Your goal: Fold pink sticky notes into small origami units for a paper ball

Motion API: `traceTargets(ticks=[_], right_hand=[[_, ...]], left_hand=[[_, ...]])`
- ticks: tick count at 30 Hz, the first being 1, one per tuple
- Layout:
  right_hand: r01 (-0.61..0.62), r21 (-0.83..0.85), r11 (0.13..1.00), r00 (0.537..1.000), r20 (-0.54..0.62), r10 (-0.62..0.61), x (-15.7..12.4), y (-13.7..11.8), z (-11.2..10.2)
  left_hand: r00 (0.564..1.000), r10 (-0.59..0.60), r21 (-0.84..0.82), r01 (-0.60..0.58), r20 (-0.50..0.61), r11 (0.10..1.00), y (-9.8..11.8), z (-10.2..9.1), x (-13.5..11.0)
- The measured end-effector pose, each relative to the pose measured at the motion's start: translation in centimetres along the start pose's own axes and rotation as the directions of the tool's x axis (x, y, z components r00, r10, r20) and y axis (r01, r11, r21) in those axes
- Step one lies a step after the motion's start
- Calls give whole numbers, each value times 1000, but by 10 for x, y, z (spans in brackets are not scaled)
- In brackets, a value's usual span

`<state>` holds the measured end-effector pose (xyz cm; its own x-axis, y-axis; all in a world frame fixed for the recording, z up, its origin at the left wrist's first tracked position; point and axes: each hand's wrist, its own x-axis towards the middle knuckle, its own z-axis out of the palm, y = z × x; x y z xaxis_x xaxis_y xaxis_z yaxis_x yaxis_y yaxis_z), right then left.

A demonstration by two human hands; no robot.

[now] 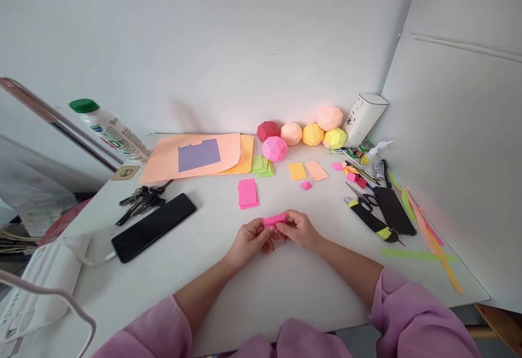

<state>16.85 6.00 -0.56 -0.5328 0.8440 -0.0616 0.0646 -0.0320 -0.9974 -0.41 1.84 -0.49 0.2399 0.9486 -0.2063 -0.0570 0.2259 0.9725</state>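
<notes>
A pink stack (247, 193) is lying beyond the left hand (252, 236), which is pinching one end of a small pink paper (274, 220) over the table (310, 287). The right hand (302, 231) is pinching the other end. Uneven pressure would be risking a crooked crease, though the grip is partly hiding the edges.

- A white bottle (118, 136) with a green cap (84, 106)
- A bunch of keys (145, 201)
- A black phone (154, 227) near the keys
- A white cord (106, 258) plugged into the phone
- A white wall (224, 48)
</notes>
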Motion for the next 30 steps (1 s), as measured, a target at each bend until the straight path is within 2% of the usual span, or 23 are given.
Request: traceTargets(ticks=[30], right_hand=[[-54, -20, 998, 998, 18, 54, -1, -1, -1]], left_hand=[[1000, 1, 19, -1, 13, 1000, 0, 0, 0]])
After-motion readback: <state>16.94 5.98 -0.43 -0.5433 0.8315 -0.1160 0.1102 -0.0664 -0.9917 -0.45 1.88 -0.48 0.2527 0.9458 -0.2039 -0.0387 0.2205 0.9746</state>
